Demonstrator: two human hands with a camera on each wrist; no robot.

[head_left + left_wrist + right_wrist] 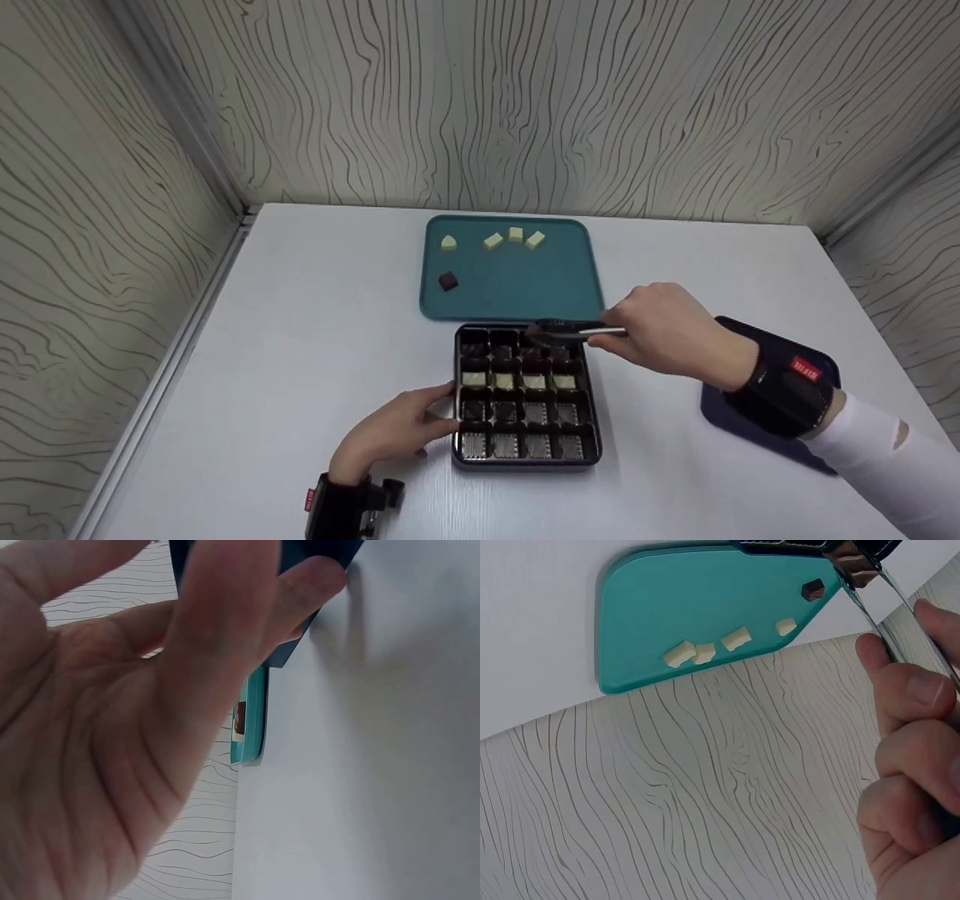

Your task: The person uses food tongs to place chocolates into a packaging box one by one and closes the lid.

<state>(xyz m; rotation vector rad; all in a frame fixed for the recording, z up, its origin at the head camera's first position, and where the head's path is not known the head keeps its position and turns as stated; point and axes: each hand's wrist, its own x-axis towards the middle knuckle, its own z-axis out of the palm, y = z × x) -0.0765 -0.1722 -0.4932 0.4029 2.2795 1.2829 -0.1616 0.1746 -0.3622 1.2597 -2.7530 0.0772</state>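
My right hand (667,330) grips a pair of metal tongs (600,330). In the right wrist view a dark brown chocolate (850,564) sits between the tong tips, over the back row of a black compartment box (597,442). My left hand (397,426) touches the box's left wall with fingers and thumb spread, its palm showing in the left wrist view. Dark chocolates (474,350) lie in the back row, white chocolates (502,382) in the second, and dark ones (472,410) in the left part of the third. Ridged bottoms show in the front row.
Behind the box lies a teal tray (517,285) with several white pieces (493,241) and one dark brown chocolate (448,281). A dark blue tray (739,420) lies at the right, partly under my right forearm. Wood-patterned panels (510,105) stand around the white table (322,300).
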